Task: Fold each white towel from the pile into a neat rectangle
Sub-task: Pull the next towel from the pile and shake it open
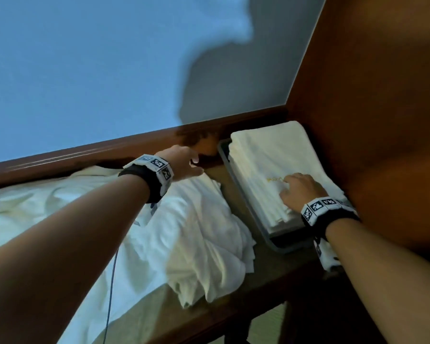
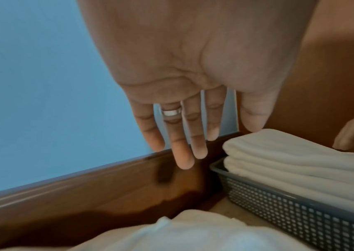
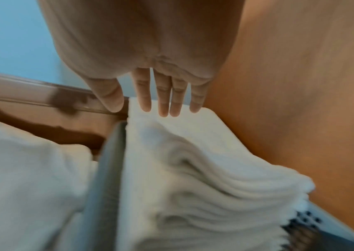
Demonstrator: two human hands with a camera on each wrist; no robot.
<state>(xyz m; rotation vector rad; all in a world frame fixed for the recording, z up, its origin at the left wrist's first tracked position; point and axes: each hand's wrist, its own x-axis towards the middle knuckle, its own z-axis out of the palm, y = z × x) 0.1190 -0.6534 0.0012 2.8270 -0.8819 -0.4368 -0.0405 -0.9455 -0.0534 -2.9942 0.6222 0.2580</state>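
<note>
A stack of folded white towels fills a grey perforated basket at the right, against a wooden panel. My right hand lies flat on the top towel, fingers straight. The same stack shows in the left wrist view, in the basket. A loose pile of unfolded white towels lies left of the basket. My left hand hovers above the pile's far end, fingers straight and holding nothing.
A dark wooden rail runs along the back under a blue wall. A tall wooden panel closes the right side. The wooden table edge lies in front. A thin cable hangs from my left wrist.
</note>
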